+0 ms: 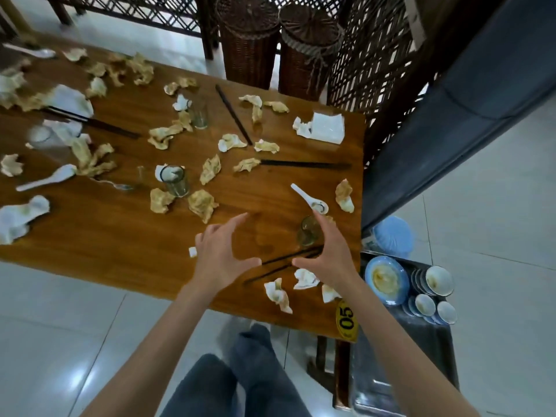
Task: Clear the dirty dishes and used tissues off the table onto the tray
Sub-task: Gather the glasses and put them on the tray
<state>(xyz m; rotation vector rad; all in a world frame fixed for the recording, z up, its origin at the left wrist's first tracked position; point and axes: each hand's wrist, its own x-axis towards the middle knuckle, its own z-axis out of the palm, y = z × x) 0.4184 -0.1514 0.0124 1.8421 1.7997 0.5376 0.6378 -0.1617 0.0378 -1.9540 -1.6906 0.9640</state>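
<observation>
Wooden table [126, 236] edge near tray [427, 335]

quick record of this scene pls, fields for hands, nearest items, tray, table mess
left hand: left hand open above the table, holding nothing
right hand: right hand open, beside the glass
nearest items: chopsticks, white spoon, tissues
tray: tray holds plate and bowls
table mess: crumpled tissues, glasses, spoons, chopsticks

Bare forearms [168, 335], no sleeves, dark grey trousers [240, 383]
</observation>
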